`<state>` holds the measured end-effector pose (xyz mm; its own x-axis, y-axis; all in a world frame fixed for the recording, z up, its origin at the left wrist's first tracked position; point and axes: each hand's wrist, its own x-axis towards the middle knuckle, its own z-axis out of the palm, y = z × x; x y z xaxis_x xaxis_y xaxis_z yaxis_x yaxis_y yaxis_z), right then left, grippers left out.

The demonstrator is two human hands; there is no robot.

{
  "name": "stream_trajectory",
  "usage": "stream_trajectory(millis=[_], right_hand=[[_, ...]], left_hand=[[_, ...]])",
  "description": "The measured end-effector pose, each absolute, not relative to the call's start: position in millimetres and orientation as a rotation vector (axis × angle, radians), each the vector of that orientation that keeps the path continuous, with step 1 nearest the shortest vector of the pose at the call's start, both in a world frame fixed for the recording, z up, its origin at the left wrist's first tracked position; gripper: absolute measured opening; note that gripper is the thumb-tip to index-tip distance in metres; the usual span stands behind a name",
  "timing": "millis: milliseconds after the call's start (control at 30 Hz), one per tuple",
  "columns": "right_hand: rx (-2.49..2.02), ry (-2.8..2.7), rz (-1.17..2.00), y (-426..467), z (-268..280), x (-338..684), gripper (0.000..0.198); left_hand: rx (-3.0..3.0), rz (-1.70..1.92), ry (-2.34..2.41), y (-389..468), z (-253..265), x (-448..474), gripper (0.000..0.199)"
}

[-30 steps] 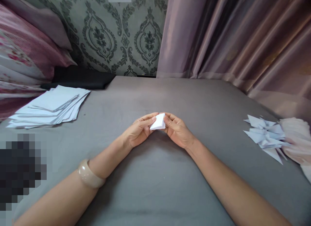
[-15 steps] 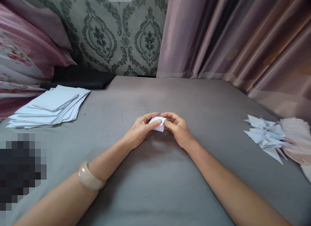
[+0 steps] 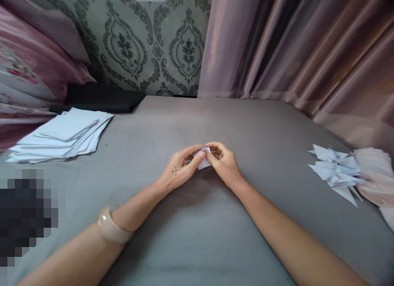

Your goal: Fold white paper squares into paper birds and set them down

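A small folded piece of white paper (image 3: 204, 163) is held between my two hands, over the middle of the grey cloth-covered surface (image 3: 197, 224). My left hand (image 3: 184, 165) pinches its left side, thumb on the near face and fingers behind. On the right side, my right hand (image 3: 226, 163) grips it the same way, its thumb close to the left thumb. The fingers cover much of the paper, so its exact folded shape is partly hidden. A pale, glossy bangle (image 3: 113, 226) circles my left forearm.
At the left lies a stack of white paper sheets (image 3: 67, 130), with a folded black cloth (image 3: 104, 98) behind it. Several folded white paper cranes (image 3: 337, 167) sit at the right beside pale pink fabric (image 3: 374, 175). Mauve curtains (image 3: 261, 44) hang at the back right.
My right thumb has come forward onto the paper's near face, and both hands have turned slightly. The paper now looks narrower and more tilted between the fingers.
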<state>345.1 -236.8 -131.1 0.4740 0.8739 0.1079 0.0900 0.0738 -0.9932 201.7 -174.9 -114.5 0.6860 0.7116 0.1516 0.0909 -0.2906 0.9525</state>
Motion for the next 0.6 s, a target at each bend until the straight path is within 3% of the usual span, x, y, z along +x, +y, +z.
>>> stream_trajectory(millis=[400,600], right_hand=[[-1.487,-1.174,0.427,-240.0,-135.2,342.5,0.024],[-1.402,-1.178,0.686,-245.5,-127.7,340.3,0.027]], left_hand=[[1.726,0.995,0.783,-169.6,-113.7,202.4,0.038],[1.681,1.090,0.835,-163.0,-117.7,200.4,0.034]])
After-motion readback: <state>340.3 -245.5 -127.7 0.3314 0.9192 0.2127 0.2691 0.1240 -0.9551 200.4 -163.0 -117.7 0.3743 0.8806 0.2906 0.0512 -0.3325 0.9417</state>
